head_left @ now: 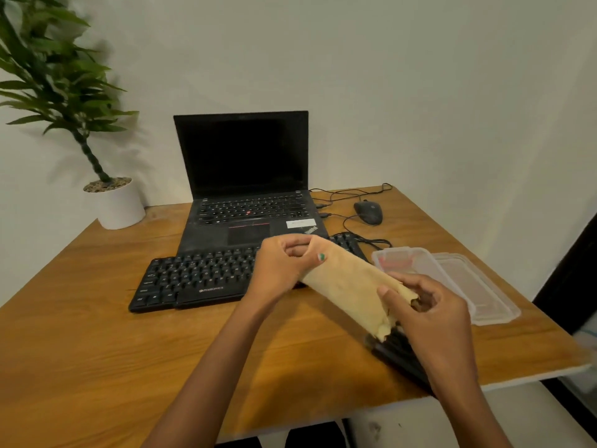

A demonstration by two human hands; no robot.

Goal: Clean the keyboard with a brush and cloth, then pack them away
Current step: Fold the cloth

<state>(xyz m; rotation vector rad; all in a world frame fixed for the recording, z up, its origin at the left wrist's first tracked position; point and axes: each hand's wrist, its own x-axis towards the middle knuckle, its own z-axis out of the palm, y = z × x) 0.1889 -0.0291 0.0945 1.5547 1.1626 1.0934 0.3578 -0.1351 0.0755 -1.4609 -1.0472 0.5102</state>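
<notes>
Both hands hold the folded yellow cloth (350, 284) stretched between them above the counter (97, 334), left grip (284, 265) clamped on its far end over the keyboard (197, 279), right grip (426, 305) clamped on its near end.

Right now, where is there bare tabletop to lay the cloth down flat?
The widest free patch is the table front left, below the keyboard and left of the left hand. The right is crowded: container, lid, a dark object under the right hand, mouse cables behind.
</notes>
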